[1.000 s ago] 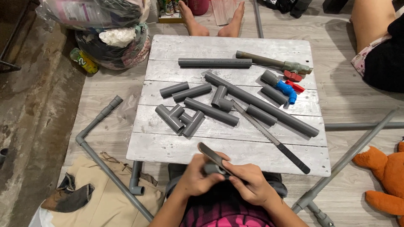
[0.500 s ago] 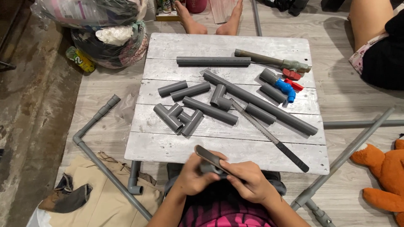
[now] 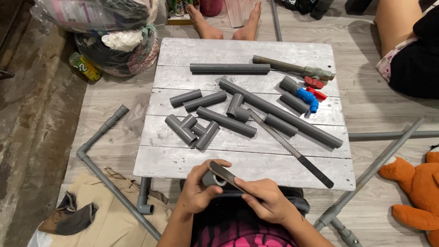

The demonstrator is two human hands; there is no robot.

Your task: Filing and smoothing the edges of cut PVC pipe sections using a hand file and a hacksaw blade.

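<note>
Grey pipe piece (image 3: 211, 178) sits in the left hand (image 3: 197, 192), just past the near edge of the bench (image 3: 183, 164) and above the person's lap. The fingers wrap round it from the left, the thumb over the top, so only its open round end shows, facing the camera. Across that open end lies a flat strip with a tan face (image 3: 225, 174), slanting from upper left to lower right and touching the pipe's rim. The right hand (image 3: 267, 199) is closed on the lower end of the strip, fingers curled over it, and lies just right of the pipe piece, with the two hands almost meeting.

On the bench, well apart from the hands, lie many more grey pipes. A long pipe (image 3: 281, 113) runs slantwise across the middle, a straight one (image 3: 229, 68) lies near the far edge, and a cluster of short lengths and elbow fittings (image 3: 194, 130) sits left of centre. A hand saw with a black handle (image 3: 292, 151) lies slantwise on the right part, its handle nearest the right hand. Near the far right lie a blue fitting (image 3: 306, 97) and a valve with a red handle (image 3: 315, 77).

A long jointed pipe (image 3: 98, 137) lies on the floor to the left.
</note>
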